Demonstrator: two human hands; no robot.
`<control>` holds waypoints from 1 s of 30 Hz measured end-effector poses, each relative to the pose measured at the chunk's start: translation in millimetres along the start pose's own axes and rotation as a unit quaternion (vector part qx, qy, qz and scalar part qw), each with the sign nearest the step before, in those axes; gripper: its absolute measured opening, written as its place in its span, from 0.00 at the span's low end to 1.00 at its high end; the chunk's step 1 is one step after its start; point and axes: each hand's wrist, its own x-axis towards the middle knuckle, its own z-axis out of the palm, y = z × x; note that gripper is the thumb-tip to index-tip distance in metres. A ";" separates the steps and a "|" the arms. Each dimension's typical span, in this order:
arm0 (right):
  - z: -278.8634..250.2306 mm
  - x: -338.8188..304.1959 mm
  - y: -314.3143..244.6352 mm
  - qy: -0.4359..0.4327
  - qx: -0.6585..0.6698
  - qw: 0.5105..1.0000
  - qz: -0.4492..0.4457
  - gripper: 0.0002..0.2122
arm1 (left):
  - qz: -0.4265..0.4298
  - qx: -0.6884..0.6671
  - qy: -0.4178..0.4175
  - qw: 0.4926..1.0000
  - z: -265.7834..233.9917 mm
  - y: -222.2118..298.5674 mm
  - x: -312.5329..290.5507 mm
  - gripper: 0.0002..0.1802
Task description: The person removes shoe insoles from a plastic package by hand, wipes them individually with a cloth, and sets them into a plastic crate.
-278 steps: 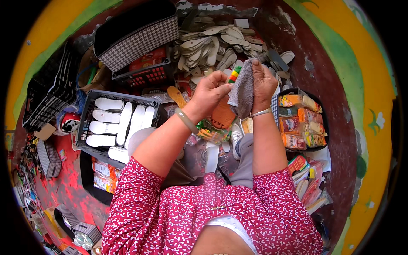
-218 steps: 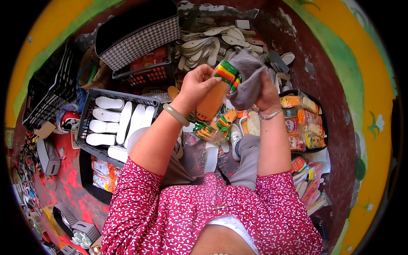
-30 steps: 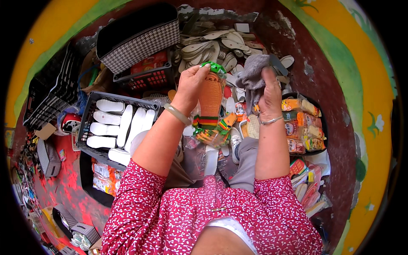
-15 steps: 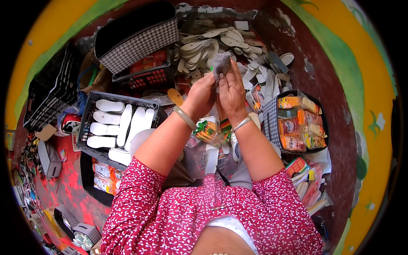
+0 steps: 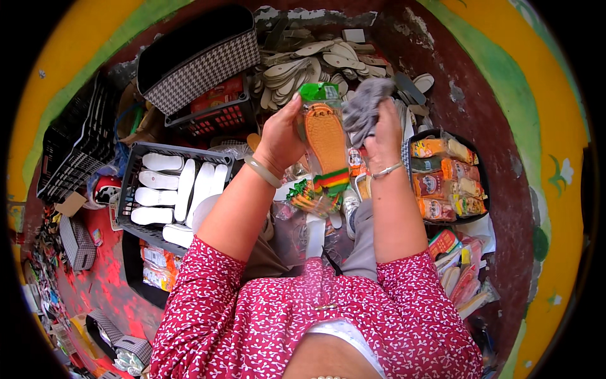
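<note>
My left hand [image 5: 281, 134] grips the left edge of a tan insole [image 5: 326, 139] in a clear plastic pack with a green top. The pack is held upright, with red, yellow and green stripes across the insole's lower end. Off to its right, my right hand [image 5: 384, 140] is closed on a crumpled grey cloth [image 5: 366, 108]. The cloth looks apart from the tan insole's face. Below the pack, over my lap, lies a bundle of similar striped insole packs [image 5: 308, 196].
On the left stands a black crate [image 5: 136, 183] of white insoles. Loose insoles [image 5: 297, 72] are heaped at the back. A checked basket [image 5: 407, 165] of packaged goods sits at right, near more insole packs [image 5: 464, 271]. A large checked bin [image 5: 199, 69] leans at the back left.
My hands have moved apart. The insole pack has turned its face into view in my left hand, while the grey cloth has shifted right with my right hand.
</note>
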 end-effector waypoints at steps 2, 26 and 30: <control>11.9 -16.0 -21.3 -0.005 -0.053 0.988 -0.148 0.10 | 0.021 -0.016 -0.029 0.999 0.1 2.1 -0.2 0.21; 1.3 4.6 17.7 -0.042 0.070 0.980 0.180 0.10 | -0.013 -0.003 0.018 1.000 3.4 -11.3 -4.5 0.24; -3.6 6.6 -3.7 -0.041 0.049 0.998 0.004 0.12 | 0.031 -0.048 0.000 0.998 -0.2 5.9 1.2 0.27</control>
